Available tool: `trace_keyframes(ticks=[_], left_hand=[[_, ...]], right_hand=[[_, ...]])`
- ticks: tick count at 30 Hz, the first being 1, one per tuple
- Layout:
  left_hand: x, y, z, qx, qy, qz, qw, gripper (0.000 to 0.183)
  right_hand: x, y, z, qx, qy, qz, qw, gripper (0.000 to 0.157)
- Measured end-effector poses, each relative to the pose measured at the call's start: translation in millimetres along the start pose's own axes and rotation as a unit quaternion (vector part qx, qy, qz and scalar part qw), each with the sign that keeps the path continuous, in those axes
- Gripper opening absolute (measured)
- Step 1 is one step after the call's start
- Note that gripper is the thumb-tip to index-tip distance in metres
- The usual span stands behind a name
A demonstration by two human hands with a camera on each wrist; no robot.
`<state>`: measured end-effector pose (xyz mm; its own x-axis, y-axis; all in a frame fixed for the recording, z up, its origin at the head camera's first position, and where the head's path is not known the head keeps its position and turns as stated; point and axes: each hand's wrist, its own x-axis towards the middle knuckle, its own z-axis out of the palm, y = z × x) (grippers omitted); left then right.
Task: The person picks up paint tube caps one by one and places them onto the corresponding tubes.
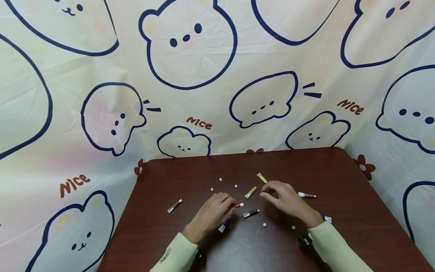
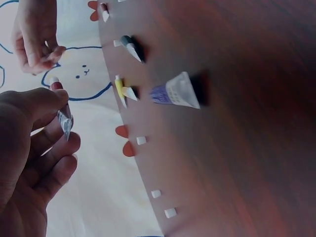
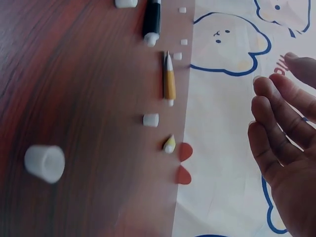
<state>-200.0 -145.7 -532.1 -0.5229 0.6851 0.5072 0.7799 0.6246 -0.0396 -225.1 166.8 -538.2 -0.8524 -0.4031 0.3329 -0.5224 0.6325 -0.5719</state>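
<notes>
— Fingers (image 2: pixel 59 174) of the left hand (image 1: pixel 211 212): how set?

— Pinching a red tube (image 1: pixel 236 205), with the thumb against its side. Held above the table (image 1: pixel 142 234), white cap (image 1: pixel 241 204) toward three o'clock in the head view.

— And those of the right hand (image 1: pixel 285 198)?

— Loosely bent, raised above the table. Thumb near forefinger; touching or apart, cannot tell.

— Nearest to that hand?

— Yellow tube (image 1: pixel 261 177) at ten o'clock, just beside the fingertips in the head view. Ochre tube (image 1: pixel 250 192) at nine, near. Brown tube (image 1: pixel 307 195) at three, also near. Blue tube (image 1: pixel 327 218) at four, partly hidden by the arm.

— Around the red tube, same view?

— Black tube (image 1: pixel 251 214) at four o'clock, near. Purple tube (image 1: pixel 223 226) at seven, lying on the table below the left hand. Dark tube (image 1: pixel 174 206) at nine, well apart, exact colour hard to tell.

— And loose caps (image 1: pixel 236 186)?

— Five, all white, on the table. One each toward ten, eleven and twelve o'clock from the red tube; two toward four, one nearer than the other.

— Beyond the table?

— Pale cloth (image 1: pixel 190 56) with animals outlined in blue and "Nice" in brown. Closer in, pale sleeves (image 1: pixel 180 249) on both arms.
</notes>
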Motion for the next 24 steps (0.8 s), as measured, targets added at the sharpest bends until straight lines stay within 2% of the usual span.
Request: trace_keyframes(ticks=[6, 13, 24], left_hand=[[-11.8, -3.7, 2.5, -0.008, -0.028, -0.033, 0.999, 0.013], [-28.9, -14.8, 6.4, 0.009, -0.009, -0.038, 0.9992, 0.017], [-58.9, -31.1, 6.6, 0.036, -0.016, -0.083, 0.9958, 0.02]], right_hand=[[-4.2, 10.1, -4.6, -0.006, -0.001, 0.006, 1.0, 0.009], [-7.5, 21.3, -13.2, -0.009, -0.002, 0.022, 1.0, 0.008], [-13.8, 37.2, -25.3, -0.028, -0.001, 0.054, 0.998, 0.011]])
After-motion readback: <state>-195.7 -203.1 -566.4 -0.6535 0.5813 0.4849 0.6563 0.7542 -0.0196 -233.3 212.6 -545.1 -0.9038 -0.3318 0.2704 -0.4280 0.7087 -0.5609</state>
